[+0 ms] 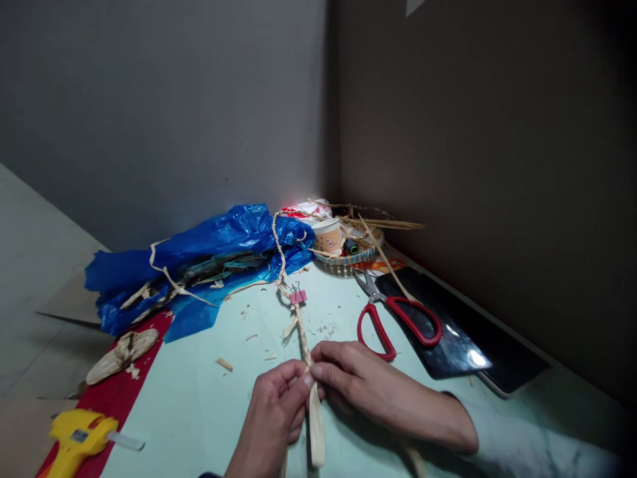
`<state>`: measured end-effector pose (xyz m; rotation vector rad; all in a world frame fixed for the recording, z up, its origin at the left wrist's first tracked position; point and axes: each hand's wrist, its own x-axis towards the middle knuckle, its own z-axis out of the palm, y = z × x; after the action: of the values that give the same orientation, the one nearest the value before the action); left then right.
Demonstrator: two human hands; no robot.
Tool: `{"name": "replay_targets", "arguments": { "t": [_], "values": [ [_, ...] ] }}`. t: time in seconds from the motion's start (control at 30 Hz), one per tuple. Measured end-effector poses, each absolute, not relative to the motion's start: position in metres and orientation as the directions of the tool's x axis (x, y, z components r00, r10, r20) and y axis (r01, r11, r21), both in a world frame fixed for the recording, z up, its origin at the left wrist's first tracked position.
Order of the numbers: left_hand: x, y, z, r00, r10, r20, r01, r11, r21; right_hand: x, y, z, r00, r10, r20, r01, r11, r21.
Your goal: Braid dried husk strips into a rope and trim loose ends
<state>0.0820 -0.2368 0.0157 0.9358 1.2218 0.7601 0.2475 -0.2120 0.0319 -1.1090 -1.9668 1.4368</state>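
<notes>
A pale straw braid (302, 335) runs from the back of the table toward me. My left hand (279, 405) pinches its near end from the left. From the right, my right hand (351, 375) grips the same spot, thumb and fingers pressed together. A loose flat strip of straw (316, 431) hangs down between the hands. Farther along, a pink binder clip (298, 296) is clamped on the braid. Beyond the clip, the braid curves up over a blue plastic bag. Red-handled scissors (382, 302) lie with blades apart beyond my right hand.
The blue plastic bag (223, 229) holds dry husks at the back left. A paper cup (328, 237) stands in a woven basket (348, 257) near the wall corner. Dark tablets (448, 338) lie on the right. A yellow glue gun (82, 435) sits front left.
</notes>
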Motion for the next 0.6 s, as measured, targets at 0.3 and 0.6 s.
{"name": "replay_targets", "arguments": {
  "t": [0.3, 0.6],
  "values": [
    [0.083, -0.249, 0.024, 0.075, 0.964, -0.254, 0.409, 0.203, 0.89, 0.243, -0.211, 0.019, -0.524, 0.85, -0.052, 0.34, 0.154, -0.928],
    [0.085, -0.26, 0.022, 0.174, 0.981, 0.083, 0.755, -0.187, 0.629, 0.24, -0.216, 0.014, -0.526, 0.849, -0.045, 0.17, 0.053, -0.984]
  ]
}}
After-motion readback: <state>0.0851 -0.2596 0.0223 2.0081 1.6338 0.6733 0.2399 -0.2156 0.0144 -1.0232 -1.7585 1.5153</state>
